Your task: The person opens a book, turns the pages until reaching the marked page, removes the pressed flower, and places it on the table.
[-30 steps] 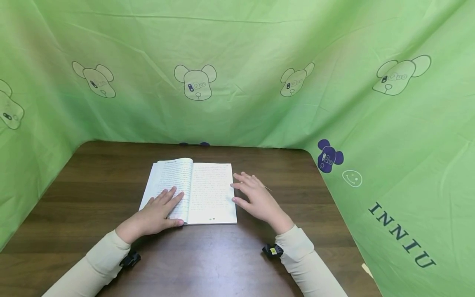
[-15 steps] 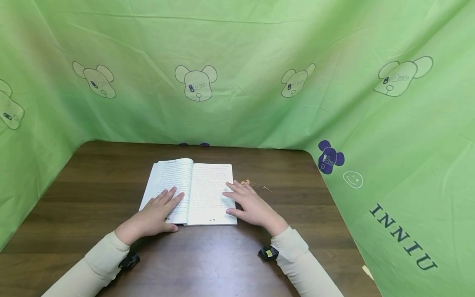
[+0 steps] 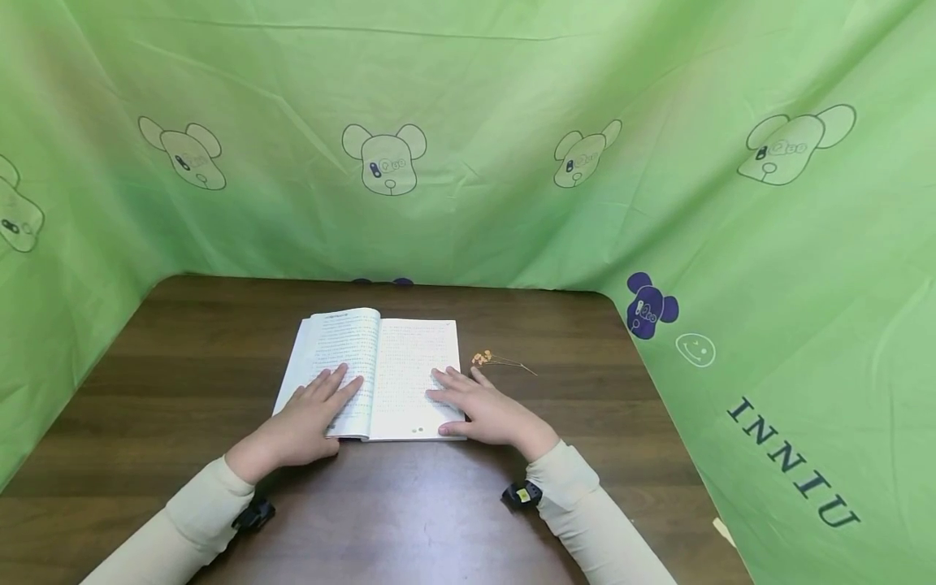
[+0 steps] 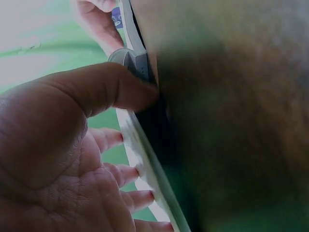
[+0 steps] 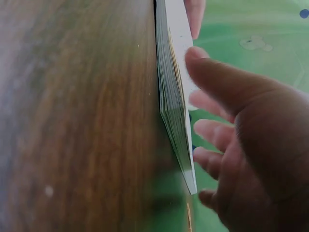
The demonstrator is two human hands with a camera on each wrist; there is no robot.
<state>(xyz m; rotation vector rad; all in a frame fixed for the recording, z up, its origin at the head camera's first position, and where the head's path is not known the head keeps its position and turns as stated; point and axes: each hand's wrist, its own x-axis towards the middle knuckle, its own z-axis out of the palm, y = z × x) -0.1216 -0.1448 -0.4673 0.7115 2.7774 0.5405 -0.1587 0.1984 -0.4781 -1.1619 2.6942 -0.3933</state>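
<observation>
An open book (image 3: 409, 357) lies on the brown table, printed pages up, the left-hand leaves bulging toward the spine. My left hand (image 3: 300, 426) rests on the left page with its fingers stretched out. In the left wrist view its thumb (image 4: 120, 87) is at the book's front edge. My right hand (image 3: 491, 410) has spread fingers over the lower right part of the right page. From the right wrist view, its thumb (image 5: 217, 72) is beside the page surface above the thick page block (image 5: 169, 72). Just beyond that hand lies a small dried flower sprig (image 3: 483, 357).
The brown wooden table (image 3: 424, 520) has rounded far corners. Green cloth (image 3: 468, 227) with bear-head prints hangs round its back and sides. A small pale piece (image 3: 724, 532) lies at the right table edge. Each wrist wears a black camera (image 3: 522, 496).
My right hand has moved left and toward me, from the book's right edge onto the page, uncovering the flower sprig. The left thumb has slid from the page off its front edge.
</observation>
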